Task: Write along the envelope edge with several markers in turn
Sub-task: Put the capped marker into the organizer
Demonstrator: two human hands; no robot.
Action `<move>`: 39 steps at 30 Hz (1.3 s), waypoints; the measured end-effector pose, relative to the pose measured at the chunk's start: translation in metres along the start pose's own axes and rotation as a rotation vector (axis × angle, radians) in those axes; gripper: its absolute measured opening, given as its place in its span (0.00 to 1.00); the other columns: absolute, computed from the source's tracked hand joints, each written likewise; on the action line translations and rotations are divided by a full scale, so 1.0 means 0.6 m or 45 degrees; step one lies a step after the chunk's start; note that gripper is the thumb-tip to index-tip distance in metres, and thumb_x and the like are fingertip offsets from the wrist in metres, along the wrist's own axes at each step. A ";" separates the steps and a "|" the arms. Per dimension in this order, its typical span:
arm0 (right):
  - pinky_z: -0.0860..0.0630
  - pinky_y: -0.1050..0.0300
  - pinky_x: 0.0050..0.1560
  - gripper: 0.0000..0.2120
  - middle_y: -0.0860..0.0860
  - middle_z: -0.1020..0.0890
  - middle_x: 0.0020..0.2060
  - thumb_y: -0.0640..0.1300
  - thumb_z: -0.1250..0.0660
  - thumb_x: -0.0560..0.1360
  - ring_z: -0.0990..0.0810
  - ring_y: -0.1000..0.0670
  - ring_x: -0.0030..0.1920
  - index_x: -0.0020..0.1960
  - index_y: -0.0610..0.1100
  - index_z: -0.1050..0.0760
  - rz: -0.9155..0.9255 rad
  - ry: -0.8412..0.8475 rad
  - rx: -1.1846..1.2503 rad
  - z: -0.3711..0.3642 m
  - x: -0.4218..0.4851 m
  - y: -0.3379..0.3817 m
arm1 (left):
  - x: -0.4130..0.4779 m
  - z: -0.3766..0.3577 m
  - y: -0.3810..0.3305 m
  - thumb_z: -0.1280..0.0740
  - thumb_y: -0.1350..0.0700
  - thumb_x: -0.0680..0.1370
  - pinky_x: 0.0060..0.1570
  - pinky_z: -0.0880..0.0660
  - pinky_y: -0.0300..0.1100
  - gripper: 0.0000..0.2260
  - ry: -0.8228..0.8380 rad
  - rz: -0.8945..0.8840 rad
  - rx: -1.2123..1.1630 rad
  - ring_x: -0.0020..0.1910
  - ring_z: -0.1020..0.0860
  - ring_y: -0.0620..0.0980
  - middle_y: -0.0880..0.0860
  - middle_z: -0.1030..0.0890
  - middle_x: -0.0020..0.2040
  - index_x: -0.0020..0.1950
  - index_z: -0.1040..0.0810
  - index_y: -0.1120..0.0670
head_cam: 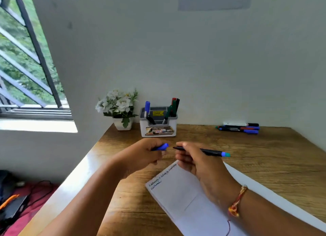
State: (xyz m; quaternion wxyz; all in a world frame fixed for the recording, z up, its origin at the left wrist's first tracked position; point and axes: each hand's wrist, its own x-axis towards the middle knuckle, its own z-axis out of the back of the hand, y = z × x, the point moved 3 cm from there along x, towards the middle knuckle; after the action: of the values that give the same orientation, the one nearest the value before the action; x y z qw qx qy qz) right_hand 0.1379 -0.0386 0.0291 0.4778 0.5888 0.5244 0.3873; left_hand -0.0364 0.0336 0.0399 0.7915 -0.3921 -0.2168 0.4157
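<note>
Right hand [197, 162] has the marker [210, 152] pinched between thumb and fingers close to the nib end, with the barrel sticking out past the knuckles. Left hand [141, 156] is curled round the blue cap [161, 147], which sits just apart from the nib and faces it.

The marker looks light and stiff with a smooth plastic barrel, so I'd say gripping low near the nib is right for control.

The white envelope [176, 197] lies flat on the wooden table [264, 156] just under the right fingers, with writing already along its edge. It's thin paper (probably slides on that wood), so I'd press it down with the left fingers once the cap is parked.
</note>
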 end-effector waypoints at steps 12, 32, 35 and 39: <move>0.22 0.63 0.31 0.14 0.47 0.15 0.32 0.43 0.36 0.81 0.18 0.55 0.32 0.42 0.44 0.15 0.092 -0.037 -0.050 0.022 0.014 0.026 | 0.013 -0.026 -0.011 0.27 0.60 0.76 0.51 0.21 0.39 0.12 -0.156 -0.115 -0.167 0.50 0.17 0.46 0.46 0.14 0.51 0.52 0.18 0.41; 0.21 0.65 0.33 0.09 0.50 0.13 0.34 0.42 0.34 0.81 0.15 0.56 0.34 0.45 0.47 0.16 0.180 -0.021 -0.186 0.028 0.020 0.017 | 0.018 -0.026 -0.011 0.27 0.56 0.77 0.48 0.22 0.45 0.08 -0.213 -0.172 0.048 0.43 0.20 0.48 0.47 0.17 0.44 0.49 0.17 0.42; 0.20 0.64 0.34 0.05 0.49 0.12 0.36 0.43 0.31 0.80 0.13 0.55 0.36 0.46 0.48 0.19 0.221 -0.008 -0.229 0.030 0.021 0.015 | 0.016 -0.027 -0.012 0.27 0.55 0.77 0.50 0.21 0.51 0.07 -0.195 -0.212 0.104 0.44 0.20 0.48 0.46 0.16 0.44 0.50 0.16 0.42; 0.20 0.64 0.34 0.04 0.49 0.11 0.38 0.45 0.28 0.78 0.12 0.53 0.38 0.48 0.45 0.20 0.217 0.024 -0.299 0.031 0.023 0.013 | 0.015 -0.028 -0.014 0.27 0.54 0.77 0.57 0.21 0.53 0.10 -0.179 -0.221 0.099 0.51 0.18 0.48 0.43 0.14 0.49 0.55 0.16 0.41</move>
State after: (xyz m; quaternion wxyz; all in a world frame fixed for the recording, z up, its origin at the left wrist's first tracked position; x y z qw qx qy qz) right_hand 0.1597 -0.0280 0.0312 0.5041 0.5675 0.4280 0.4906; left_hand -0.0160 0.0307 0.0370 0.8219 -0.3108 -0.2888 0.3800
